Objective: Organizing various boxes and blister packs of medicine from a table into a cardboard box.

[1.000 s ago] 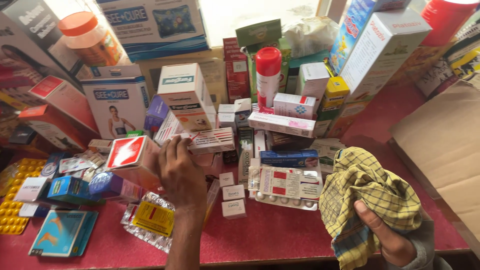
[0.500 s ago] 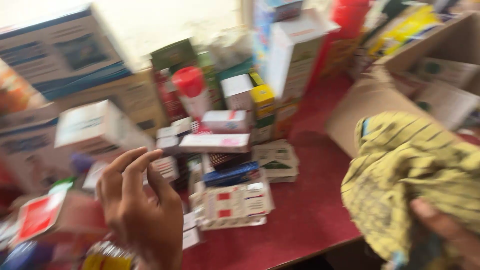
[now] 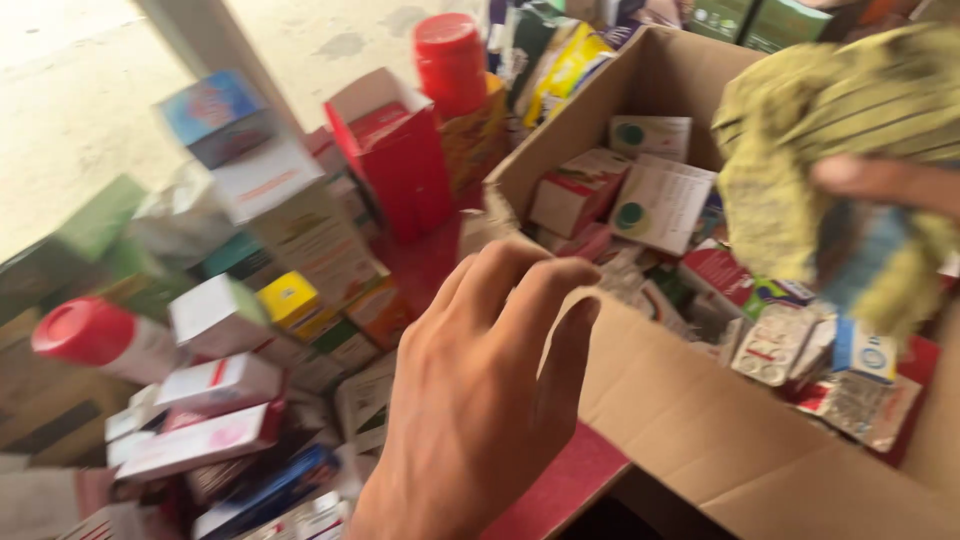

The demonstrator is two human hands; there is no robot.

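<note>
Cloth (image 3: 800,150), yellow-green with dark check lines, hangs bunched in the right hand (image 3: 885,180) above the far right part of the cardboard box (image 3: 700,420); the fingers are closed around the fabric, and only a thumb or finger shows across it, the rest being blurred. Below the cloth, inside the box, lie loose medicine packs: a white carton with a green dot (image 3: 660,200), a red-and-white carton (image 3: 575,190), and silver blister strips (image 3: 775,345) toward the box's near right side.

The left hand (image 3: 480,400) hovers at the box's near left flap with its back to the camera, fingers curled loosely and holding nothing; whether the fingertips touch the cardboard cannot be told.

Left of the box, on a red tabletop (image 3: 560,490), stands a crowd of medicine boxes. A tall red carton (image 3: 400,160) with its top flap open stands just beside the box's left wall, with a red-capped container (image 3: 450,60) behind it. Farther left of the box are a small yellow box (image 3: 288,297), white cartons with pink markings (image 3: 205,430), and a bottle with a red cap (image 3: 95,335) lying on its side.
</note>
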